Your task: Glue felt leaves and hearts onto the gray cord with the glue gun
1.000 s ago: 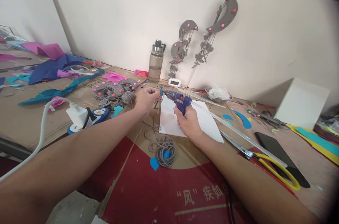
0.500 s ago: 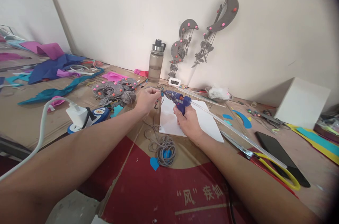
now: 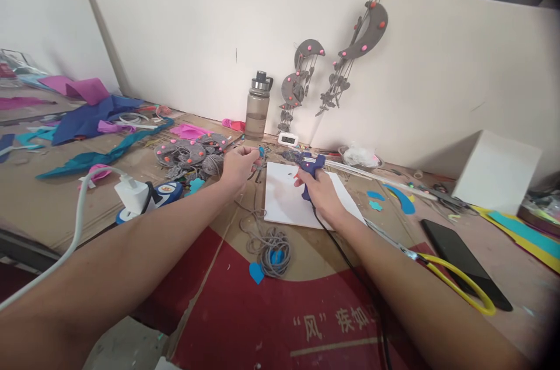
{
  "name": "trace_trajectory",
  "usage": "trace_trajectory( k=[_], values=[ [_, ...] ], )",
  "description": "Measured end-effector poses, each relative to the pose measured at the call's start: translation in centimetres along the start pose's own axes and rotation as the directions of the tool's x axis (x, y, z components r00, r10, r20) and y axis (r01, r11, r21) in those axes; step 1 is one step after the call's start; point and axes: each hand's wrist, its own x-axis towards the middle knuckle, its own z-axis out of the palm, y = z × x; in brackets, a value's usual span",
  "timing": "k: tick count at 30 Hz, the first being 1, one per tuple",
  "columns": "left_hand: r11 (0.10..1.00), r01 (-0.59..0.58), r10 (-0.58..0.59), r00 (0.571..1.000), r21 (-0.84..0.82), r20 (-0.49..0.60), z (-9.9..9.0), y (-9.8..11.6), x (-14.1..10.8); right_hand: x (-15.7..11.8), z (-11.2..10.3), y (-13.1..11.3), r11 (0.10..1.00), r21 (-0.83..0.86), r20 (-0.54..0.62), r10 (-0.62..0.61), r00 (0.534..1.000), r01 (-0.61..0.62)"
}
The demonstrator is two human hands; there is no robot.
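Observation:
My right hand (image 3: 324, 195) is wrapped around the grip of a blue hot glue gun (image 3: 311, 166), held above a white sheet (image 3: 282, 203). The gun's nozzle points left, a short gap from my left hand (image 3: 238, 168). Between the left thumb and fingers is pinched a small blue piece (image 3: 261, 151), its shape mostly hidden. Closer to me, a loose coil of grey yarn (image 3: 275, 259) lies on the cardboard, with a blue heart-shaped cutout (image 3: 256, 272) beside it.
Scissors with yellow handles (image 3: 455, 282) lie by a black phone (image 3: 466, 262). A water bottle (image 3: 257, 107) stands against the wall. Grey dotted felt pieces (image 3: 181, 154) are heaped left, near a power strip with a white plug (image 3: 133, 194). The gun's black cord (image 3: 350, 268) runs toward me.
The glue gun has moved right, away from my left hand, and its long clear stick has swung up and back. The left fingers now hold the blue piece slightly higher.

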Motion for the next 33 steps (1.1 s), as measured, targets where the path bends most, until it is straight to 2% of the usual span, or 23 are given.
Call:
trace_trajectory(
  k=[2, 4, 7, 10, 12, 13, 15, 16, 17, 18, 20, 22, 23, 24, 26, 28, 30, 33],
  values=[
    [1.000, -0.001, 0.001, 1.000, 0.008, 0.002, 0.0, 0.0, 0.0, 0.7, -0.8, -0.1, 0.984, -0.129, 0.058, 0.127, 0.990, -0.119],
    [1.000, -0.006, 0.006, 1.000, 0.010, 0.014, 0.1, 0.0, 0.0, 1.3, -1.6, -0.3, 0.956, -0.232, 0.123, 0.214, 0.969, -0.182],
    [1.000, -0.022, 0.021, 0.999, 0.013, 0.047, 0.3, -0.1, -0.2, 1.8, -2.5, -0.4, 0.886, -0.437, 0.142, 0.235, 0.962, -0.152],
    [0.996, -0.071, 0.066, 0.994, 0.055, 0.088, 0.5, -0.1, -0.6, 1.7, -3.1, -0.5, 0.767, -0.640, 0.083, 0.128, 0.988, -0.046],
    [0.987, -0.121, 0.109, 0.987, 0.102, 0.117, 0.6, 0.3, -1.0, 1.5, -3.2, -0.7, 0.706, -0.707, 0.003, -0.027, 1.000, 0.021],
    [0.979, -0.154, 0.137, 0.982, 0.132, 0.127, 0.7, 0.5, -1.3, 1.3, -3.0, -0.8, 0.707, -0.705, -0.038, -0.123, 0.992, 0.060],
    [0.936, -0.275, 0.246, 0.957, 0.220, 0.153, 0.8, 1.2, -2.0, 0.9, -2.3, -1.2, 0.780, -0.598, -0.090, -0.293, 0.952, 0.183],
    [0.893, -0.354, 0.318, 0.933, 0.278, 0.169, 0.8, 1.6, -2.3, 0.7, -1.8, -1.4, 0.839, -0.481, -0.096, -0.339, 0.936, 0.254],
    [0.837, -0.433, 0.385, 0.900, 0.334, 0.204, 0.8, 2.0, -2.7, 0.5, -1.2, -1.7, 0.895, -0.325, -0.086, -0.351, 0.932, 0.307],
    [0.776, -0.512, 0.452, 0.859, 0.368, 0.240, 0.8, 2.3, -3.0, 0.2, -0.5, -1.9, 0.940, -0.144, -0.065, -0.321, 0.945, 0.309],
    [0.663, -0.622, 0.540, 0.783, 0.417, 0.308, 0.9, 2.8, -3.5, -0.4, 0.9, -2.3, 0.958, 0.203, 0.019, -0.212, 0.977, 0.204],
    [0.594, -0.680, 0.584, 0.732, 0.430, 0.351, 1.0, 3.2, -3.9, -1.1, 2.0, -2.6, 0.891, 0.449, 0.131, -0.133, 0.982, 0.061],
    [0.586, -0.689, 0.592, 0.723, 0.426, 0.356, 1.1, 3.3, -4.0, -1.3, 2.3, -2.7, 0.853, 0.522, 0.180, -0.108, 0.978, -0.002],
    [0.599, -0.683, 0.590, 0.730, 0.418, 0.346, 1.1, 3.3, -4.1, -1.5, 2.6, -2.8, 0.824, 0.565, 0.211, -0.086, 0.974, -0.050],
    [0.683, -0.614, 0.537, 0.789, 0.396, 0.298, 1.3, 3.3, -4.2, -1.7, 2.6, -2.7, 0.813, 0.577, 0.203, -0.053, 0.978, -0.076],
    [0.810, -0.474, 0.405, 0.878, 0.346, 0.255, 1.4, 3.0, -4.0, -1.6, 2.4, -2.5, 0.860, 0.511, 0.114, -0.066, 0.991, -0.002],
    [0.920, -0.301, 0.236, 0.936, 0.249, 0.259, 1.6, 2.5, -3.8, -1.3, 2.0, -2.2, 0.919, 0.377, 0.026, -0.131, 0.991, 0.112],
    [0.991, -0.096, 0.059, 0.944, 0.097, 0.326, 1.8, 1.8, -3.5, -0.9, 1.4, -1.8, 0.958, 0.181, -0.034, -0.222, 0.974, 0.225]
  ],
)
